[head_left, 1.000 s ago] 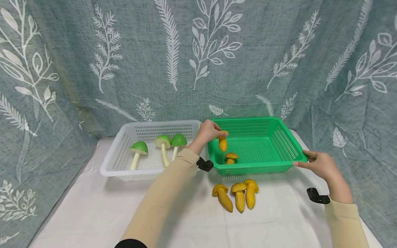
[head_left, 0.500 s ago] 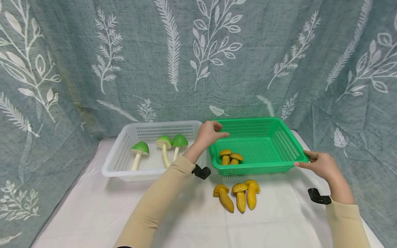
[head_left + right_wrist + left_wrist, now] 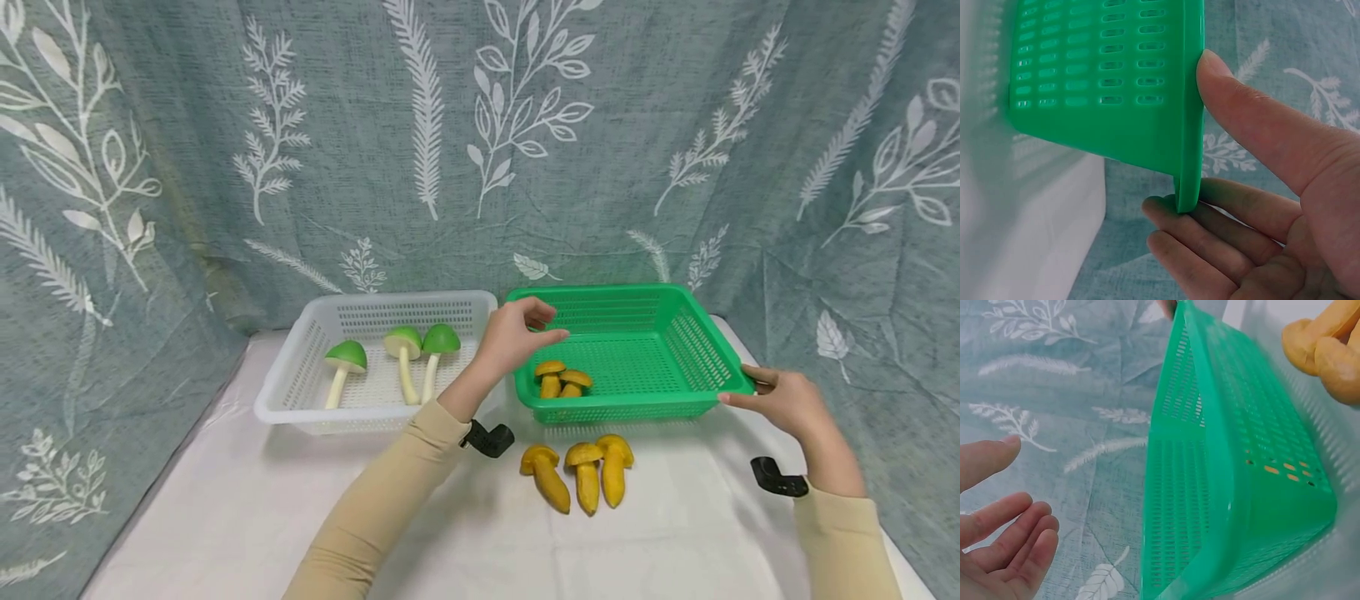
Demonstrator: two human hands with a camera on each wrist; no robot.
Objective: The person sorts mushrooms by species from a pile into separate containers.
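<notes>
Near side of the counter (image 3: 225,508), white cloth cover, soft creases: two tan sleeves come in over it, a black wrist band (image 3: 489,438) on the left arm, another on the right. Mid-counter, in front of the green basket (image 3: 633,358), three loose yellow mushrooms lie stems toward the near edge: a left one (image 3: 550,482) tilted, slightly apart; a middle one (image 3: 587,482) and a right one (image 3: 614,477) close together, caps apparently touching. Beyond, green basket toward the far right corner, slotted walls. In its near left corner, two more yellow mushrooms (image 3: 550,377) side by side, caps up, lower stems hidden by the near wall. Right hand (image 3: 783,406) at the basket's near right corner: grip pinching the rim, thumb on one side, fingers at the other. Left hand (image 3: 519,333) above the basket's left end: grip spread, thumb well apart from the curved fingers. Just beside, toward the far left corner, a white basket (image 3: 345,416) with three green-capped mushrooms (image 3: 406,362), stems toward the near wall, two caps close together, one farther left. Behind the far edge, a grey-green curtain (image 3: 360,125), white leaf-and-frond print.
</notes>
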